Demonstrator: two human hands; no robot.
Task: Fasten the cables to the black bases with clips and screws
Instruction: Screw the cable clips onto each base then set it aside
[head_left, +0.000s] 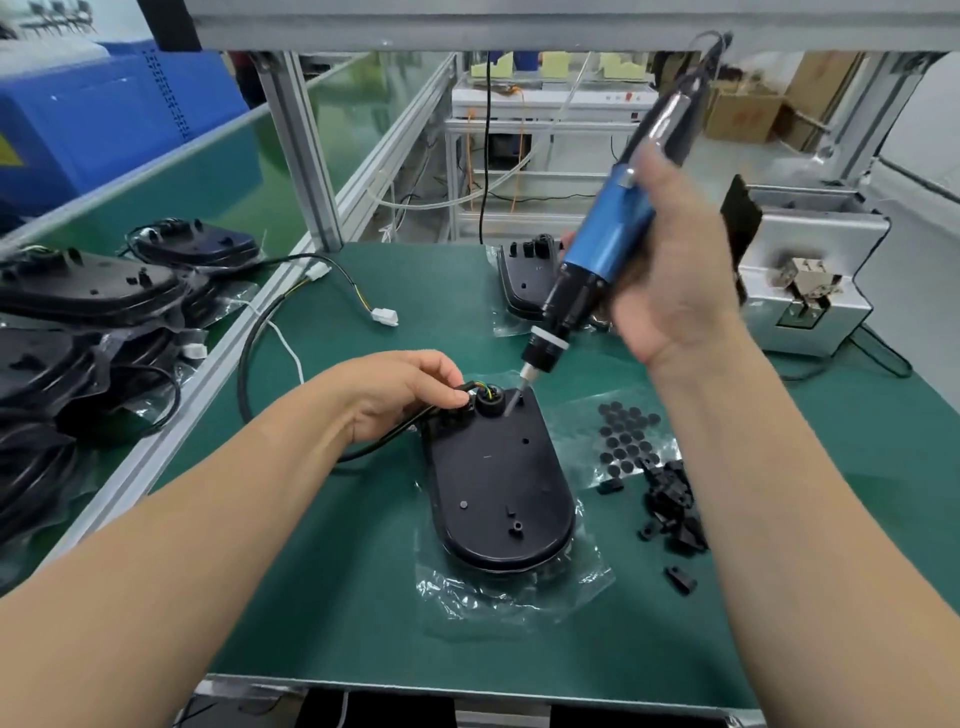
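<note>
Green matting covers the desk (337, 613). Nearest lies the black oval plastic base (498, 493) on a clear plastic bag (519, 592), its long axis running away from the person. Small loose black plastic clips (670, 514) sit just to its right. At the base's far end the left hand (400, 389) pinches the black cable (242, 371) by the round entry — fingers curled tight. Just right of those fingers, the bit of the blue-and-black electric screwdriver (597, 249) slants down from the right hand (675, 291), which is wrapped round its barrel — probably the screw goes in there.

The base (498, 483) lies mid-table (322, 597) — clips (670, 509) to its right, another base (524, 280) behind.
</note>
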